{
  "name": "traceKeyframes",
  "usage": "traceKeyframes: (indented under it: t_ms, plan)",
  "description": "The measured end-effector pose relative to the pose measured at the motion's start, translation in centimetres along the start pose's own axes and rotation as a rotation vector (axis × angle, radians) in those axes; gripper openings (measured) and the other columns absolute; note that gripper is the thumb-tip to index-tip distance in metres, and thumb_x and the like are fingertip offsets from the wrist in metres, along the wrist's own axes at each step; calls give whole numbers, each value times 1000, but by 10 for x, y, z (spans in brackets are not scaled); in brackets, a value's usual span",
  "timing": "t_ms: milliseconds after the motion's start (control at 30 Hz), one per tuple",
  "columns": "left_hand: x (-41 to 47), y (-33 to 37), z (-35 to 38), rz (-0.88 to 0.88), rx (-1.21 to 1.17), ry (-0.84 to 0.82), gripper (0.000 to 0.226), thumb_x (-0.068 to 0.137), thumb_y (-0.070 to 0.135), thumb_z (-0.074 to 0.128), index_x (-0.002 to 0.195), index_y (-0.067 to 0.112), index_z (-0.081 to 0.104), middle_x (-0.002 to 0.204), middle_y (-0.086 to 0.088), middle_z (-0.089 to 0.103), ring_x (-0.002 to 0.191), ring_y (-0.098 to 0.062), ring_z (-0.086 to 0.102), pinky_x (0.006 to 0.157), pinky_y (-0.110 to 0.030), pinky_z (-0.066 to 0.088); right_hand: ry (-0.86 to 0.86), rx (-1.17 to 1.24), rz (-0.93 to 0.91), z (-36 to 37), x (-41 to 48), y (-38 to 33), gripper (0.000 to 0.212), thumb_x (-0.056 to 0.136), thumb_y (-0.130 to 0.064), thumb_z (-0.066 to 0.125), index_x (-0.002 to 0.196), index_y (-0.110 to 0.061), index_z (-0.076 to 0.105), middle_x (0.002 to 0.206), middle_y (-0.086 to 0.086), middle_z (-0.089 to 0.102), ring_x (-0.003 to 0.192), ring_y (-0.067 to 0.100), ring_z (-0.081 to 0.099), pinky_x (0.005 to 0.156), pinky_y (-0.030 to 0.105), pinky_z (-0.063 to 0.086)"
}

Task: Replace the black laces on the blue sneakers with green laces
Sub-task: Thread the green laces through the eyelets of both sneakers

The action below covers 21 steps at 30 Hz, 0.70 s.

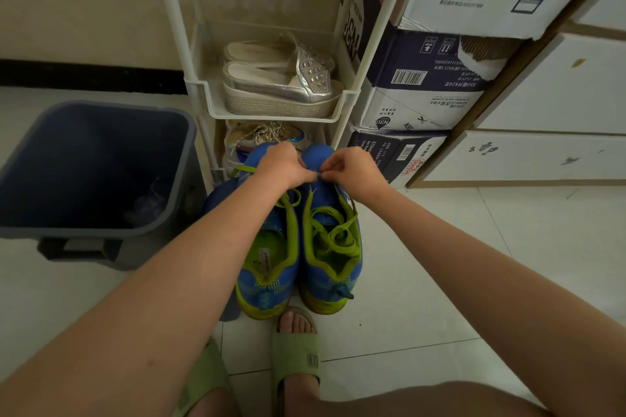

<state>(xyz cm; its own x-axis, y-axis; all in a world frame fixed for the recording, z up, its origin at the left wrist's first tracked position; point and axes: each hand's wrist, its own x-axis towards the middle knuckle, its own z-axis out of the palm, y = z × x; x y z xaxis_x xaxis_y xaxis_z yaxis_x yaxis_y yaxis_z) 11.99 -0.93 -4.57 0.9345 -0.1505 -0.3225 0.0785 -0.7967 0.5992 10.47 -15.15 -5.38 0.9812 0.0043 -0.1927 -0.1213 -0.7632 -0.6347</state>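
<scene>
Two blue sneakers with yellow-green soles stand side by side on the tiled floor, toes pointing away from me. The left sneaker (267,267) and the right sneaker (330,261) both carry green laces (333,230), lying loose over the tongues. My left hand (283,162) and my right hand (349,167) meet above the toe end of the right sneaker, fingers curled and pinching something small between them; it looks like a lace end, but the hands hide it. No black lace is visible.
A grey waste bin (91,166) stands on the left. A white shoe rack (271,101) holding silver wedge sandals (281,85) rises just behind the sneakers. Stacked cardboard boxes (430,78) and white drawers (559,112) fill the right. My feet in green slippers (298,349) are below.
</scene>
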Motion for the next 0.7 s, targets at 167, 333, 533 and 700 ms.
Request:
traceKeyframes:
  t_ms: [167,333,533,700]
  plan:
    - [-3,-4,-6,45,-52,-47,29,86,21,66,113,12,70,116,-7,68,110,-19,59,82,-22,39,90,-40,-16,12,0,-7,19,76,-11,75,77,-19,59,92,11,69,96,27,61,89,43,48]
    - [-2,-7,-7,43,-106,-81,27,85,17,65,111,12,71,112,-7,69,106,-19,60,86,-26,44,159,-87,-48,19,0,-6,20,78,-8,72,85,-17,55,98,12,64,102,26,52,83,31,41]
    - [-3,-6,-6,53,-103,-85,26,86,19,64,111,13,71,111,-7,69,104,-18,60,81,-25,42,188,33,-40,23,-1,-7,26,79,1,68,86,-15,49,89,8,58,96,19,45,70,21,28]
    - [-3,-4,-7,55,-76,-95,25,87,23,63,109,14,72,104,-5,68,89,-13,56,74,-23,37,168,19,-53,26,-2,-7,24,79,2,68,86,-13,51,82,3,57,96,21,46,70,22,31]
